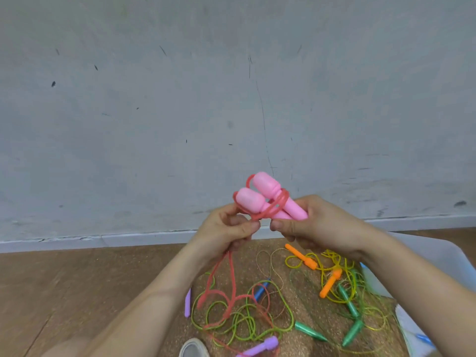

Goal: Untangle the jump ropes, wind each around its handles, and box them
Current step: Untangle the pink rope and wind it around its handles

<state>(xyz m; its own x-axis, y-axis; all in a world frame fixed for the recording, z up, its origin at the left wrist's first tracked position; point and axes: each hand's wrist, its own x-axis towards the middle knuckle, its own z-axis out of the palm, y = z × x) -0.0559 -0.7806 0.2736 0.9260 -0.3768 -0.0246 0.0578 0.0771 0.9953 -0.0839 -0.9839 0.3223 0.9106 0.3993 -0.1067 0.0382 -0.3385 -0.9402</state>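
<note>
Handles [268, 199], pink and paired side by side, were held up in front of the wall [180, 99], their fat ends pointing up and left. The right hand [316, 222] gripped their thin ends, fingers curled round them. A red rope [273, 206] looped a few turns around the handles. The left hand [229, 228], just beside the right, pinched this rope between thumb and curled fingers below the loops. From that hand the rope hung down to the floor [77, 279], where it ran into a tangle of other ropes.

In the tangle lay a green rope [283, 305] in wide loops and a yellow rope [332, 256] bunched further right. Two orange handles [301, 256] lay on the yellow rope, and green handles [350, 305] lay below them. A blue handle [261, 289] sat near the middle, and a purple handle [260, 346] lay at the bottom edge, near a shoe [193, 349]. A pale box [438, 256] stood on the floor at the right, partly hidden by the right forearm.
</note>
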